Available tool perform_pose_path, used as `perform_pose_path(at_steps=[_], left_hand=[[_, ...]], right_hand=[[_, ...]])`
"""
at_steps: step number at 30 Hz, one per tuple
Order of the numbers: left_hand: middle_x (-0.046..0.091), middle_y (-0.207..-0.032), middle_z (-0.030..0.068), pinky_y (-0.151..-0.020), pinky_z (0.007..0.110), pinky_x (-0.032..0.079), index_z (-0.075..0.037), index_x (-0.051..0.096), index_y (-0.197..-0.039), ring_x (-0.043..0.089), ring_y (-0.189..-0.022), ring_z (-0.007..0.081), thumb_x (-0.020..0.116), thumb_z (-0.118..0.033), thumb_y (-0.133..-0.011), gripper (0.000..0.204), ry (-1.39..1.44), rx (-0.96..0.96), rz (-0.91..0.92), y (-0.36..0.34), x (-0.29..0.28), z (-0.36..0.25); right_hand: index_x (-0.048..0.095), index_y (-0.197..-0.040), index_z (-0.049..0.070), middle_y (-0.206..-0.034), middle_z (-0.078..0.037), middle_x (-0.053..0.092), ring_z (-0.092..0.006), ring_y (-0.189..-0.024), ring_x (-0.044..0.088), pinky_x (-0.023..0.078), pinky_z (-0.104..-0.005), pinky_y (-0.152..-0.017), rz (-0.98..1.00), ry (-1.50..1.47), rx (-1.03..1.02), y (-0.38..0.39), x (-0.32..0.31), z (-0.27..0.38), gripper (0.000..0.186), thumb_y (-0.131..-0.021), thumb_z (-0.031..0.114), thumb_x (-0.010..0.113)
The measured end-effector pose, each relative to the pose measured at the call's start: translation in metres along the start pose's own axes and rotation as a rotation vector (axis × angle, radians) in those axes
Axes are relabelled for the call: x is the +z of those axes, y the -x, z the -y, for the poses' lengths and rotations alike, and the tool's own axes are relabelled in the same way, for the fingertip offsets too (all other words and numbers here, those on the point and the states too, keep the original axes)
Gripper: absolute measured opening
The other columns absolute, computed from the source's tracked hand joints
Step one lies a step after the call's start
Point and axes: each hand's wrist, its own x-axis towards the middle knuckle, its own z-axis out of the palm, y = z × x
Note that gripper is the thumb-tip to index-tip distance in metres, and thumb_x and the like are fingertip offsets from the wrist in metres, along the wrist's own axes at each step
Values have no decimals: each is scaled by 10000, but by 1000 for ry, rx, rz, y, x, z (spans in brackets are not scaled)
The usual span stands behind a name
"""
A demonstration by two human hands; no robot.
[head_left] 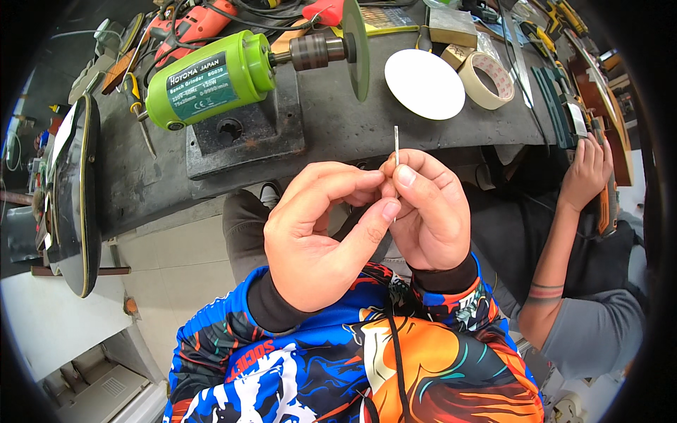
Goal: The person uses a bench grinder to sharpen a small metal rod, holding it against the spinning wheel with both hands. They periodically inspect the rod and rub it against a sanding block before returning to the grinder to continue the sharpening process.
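Right now both hands meet in front of the chest. Right hand [431, 211] pinches a thin metal strip [396, 144] between thumb and forefinger, upright, its top end sticking out above the fingertips and a short bit showing below them. Left hand [321, 229] is closed in beside it, thumb and forefinger touching the right-hand fingertips at the strip's lower part; can't tell how much load each hand carries.

Outward: dark workbench [338, 127] just beyond the hands. Green bench grinder [211, 81] far left on a black base, its thin disc [357, 46] edge-on toward the middle. White round disc [424, 83] lies flat far right of that, masking tape roll [486, 79] just beside it. Another person's hand [587, 173] works on something at the right bench edge, well apart.

Risks, as I judge them:
- Strip is slim and held only at the tips; a slack pinch lets it drop into the lap or onto the floor.
- Opposing fingertip pressure could bend or kink it.
- Exposed end points up toward the face; a slip could jab a finger.
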Motion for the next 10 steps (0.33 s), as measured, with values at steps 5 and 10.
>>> perform_pose_path(at_steps=[5, 10], left_hand=[[635, -965, 116, -754, 263, 518, 54, 665, -1027, 642, -840, 152, 730, 60, -782, 253, 20, -2, -98, -3, 5, 2], [581, -1097, 127, -884, 307, 523, 69, 626, -1086, 615, -994, 178, 663, 87, -846, 243, 22, -47, -15, -3, 1, 4]], right_hand=[[637, -1042, -39, -885, -58, 658, -91, -781, 605, 490, -230, -707, -3, 30, -13, -1, -1, 0, 169, -934, 87, 605], [636, -1045, -40, -918, -74, 669, -104, -819, 622, 498, -234, -749, -20, 26, -3, -4, -2, 0, 173, -928, 86, 614]])
